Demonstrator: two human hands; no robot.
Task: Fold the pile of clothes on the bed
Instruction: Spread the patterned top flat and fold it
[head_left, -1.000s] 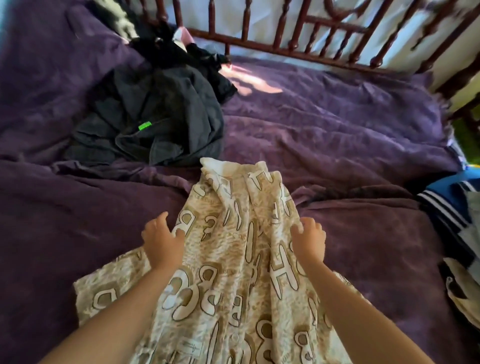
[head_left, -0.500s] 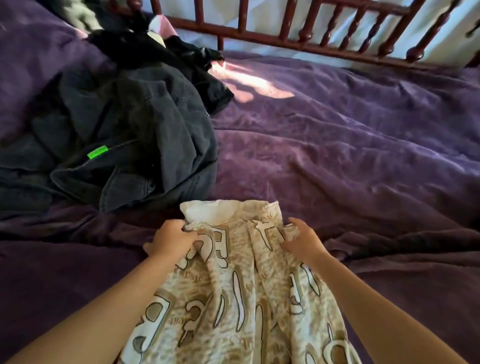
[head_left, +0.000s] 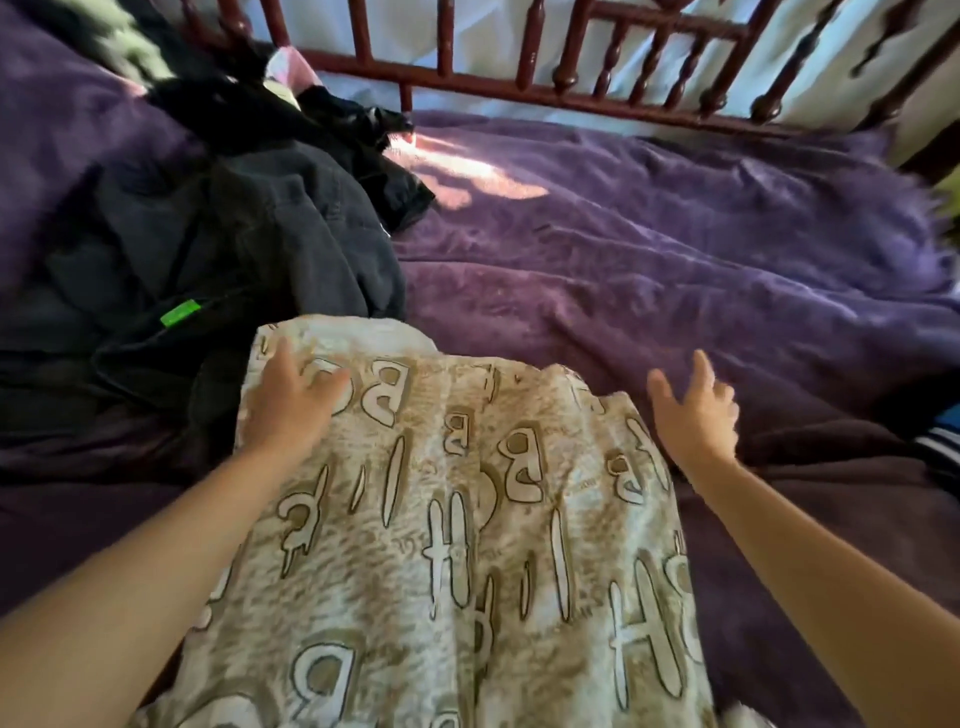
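Note:
A beige garment (head_left: 457, 519) printed with large letters lies spread flat on the purple bed cover (head_left: 649, 249), running from the middle down to the bottom edge. My left hand (head_left: 288, 402) presses flat on its top left corner with straight fingers. My right hand (head_left: 696, 410) hovers just off the garment's right edge, fingers spread and holding nothing. A pile of dark clothes (head_left: 218, 223) with a small green tag (head_left: 179, 313) lies at the left, touching the garment's top edge.
A red wooden spindle rail (head_left: 519, 88) runs along the far side of the bed. A blue and white striped cloth (head_left: 935, 441) shows at the right edge. Sunlight falls on the cover near the rail.
Both hands let go of the bunched top edge; the garment now lies spread wider and flatter. My left hand went flat on it, my right hand lifted off to the right.

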